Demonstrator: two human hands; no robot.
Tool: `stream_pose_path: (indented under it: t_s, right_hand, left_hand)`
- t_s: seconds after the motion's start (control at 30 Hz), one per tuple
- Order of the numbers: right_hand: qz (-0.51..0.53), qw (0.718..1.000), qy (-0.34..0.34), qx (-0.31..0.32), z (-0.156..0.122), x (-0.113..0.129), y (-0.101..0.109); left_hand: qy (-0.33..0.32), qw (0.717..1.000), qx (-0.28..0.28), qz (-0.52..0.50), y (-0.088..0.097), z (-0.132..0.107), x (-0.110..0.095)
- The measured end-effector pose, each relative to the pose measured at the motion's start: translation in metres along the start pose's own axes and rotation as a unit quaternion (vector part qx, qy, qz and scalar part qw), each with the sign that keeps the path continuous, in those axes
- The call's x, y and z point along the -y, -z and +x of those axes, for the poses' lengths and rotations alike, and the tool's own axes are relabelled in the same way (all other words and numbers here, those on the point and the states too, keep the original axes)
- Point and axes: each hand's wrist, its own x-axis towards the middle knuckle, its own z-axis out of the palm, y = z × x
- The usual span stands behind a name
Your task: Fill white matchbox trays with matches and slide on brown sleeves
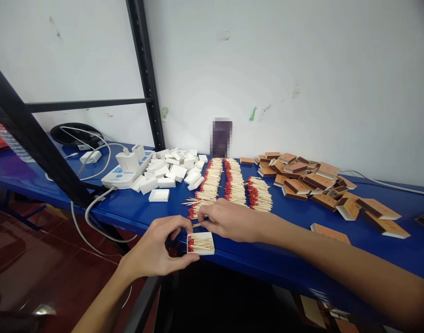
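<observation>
At the blue table's front edge, my left hand (163, 247) grips a small white matchbox tray (206, 251) between thumb and fingers. Red-headed matches (198, 243) lie in the tray, heads to the left. Just above it, my right hand (226, 219) is closed in a pinch, and a thin matchstick (196, 225) shows at its fingertips. The fingers touch the near end of the left row of matches (212, 180). Beside that row lie a middle row of matches (234, 180) and a shorter right row of matches (258, 194), partly behind my right forearm.
White empty trays (170, 169) are heaped at the left, by a power strip (127, 171) with cables. Brown matchbox sleeves (309, 178) are piled at the right. A black rack post (146, 69) stands at the left. More sleeves (312, 311) sit below the table edge.
</observation>
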Motion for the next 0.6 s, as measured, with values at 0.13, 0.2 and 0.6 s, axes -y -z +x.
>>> stream_pose_path:
  t_s: [0.13,0.2,0.6]
  right_hand:
    - [-0.008,0.999,-0.017,0.027,-0.004,0.002,0.008]
    - [0.007,0.999,-0.021,0.033,-0.006,0.005,0.015]
    - [0.013,0.997,-0.077,0.001,-0.007,0.021,0.020]
  left_hand:
    - [0.001,1.000,-0.002,0.002,-0.001,0.000,-0.001]
    - [0.007,1.000,-0.003,0.000,-0.002,0.001,-0.002]
    - [0.033,0.999,-0.022,-0.022,-0.003,0.005,-0.004]
